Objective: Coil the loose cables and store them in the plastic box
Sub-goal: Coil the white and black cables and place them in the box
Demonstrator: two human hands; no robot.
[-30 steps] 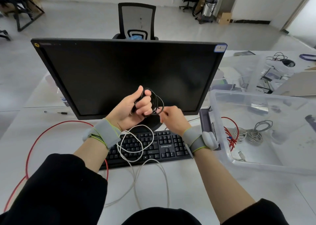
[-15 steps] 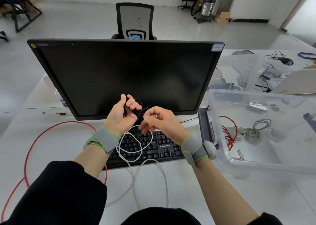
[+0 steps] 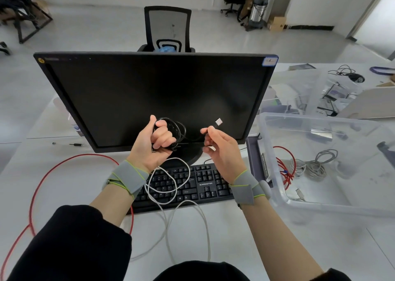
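My left hand (image 3: 152, 146) is closed around a small coil of black cable (image 3: 178, 131), held up in front of the monitor. My right hand (image 3: 222, 150) pinches the free end of that same cable, whose silver USB plug (image 3: 218, 122) sticks up above my fingers. A short black length runs between both hands. A loose white cable (image 3: 168, 186) lies looped over the keyboard and trails toward me. A long red cable (image 3: 38, 186) curves across the table at the left. The clear plastic box (image 3: 277, 186) stands at the right, holding coiled red and grey cables (image 3: 316, 167).
A black monitor (image 3: 158, 94) stands just behind my hands, with a black keyboard (image 3: 192, 182) under them. More clear boxes and a black cable lie on the table at the far right. An office chair stands behind the monitor.
My hands have drawn apart. The right hand, which was close by the left over the keyboard, has moved right and up, pulling the plug end of the black cable out of the coil.
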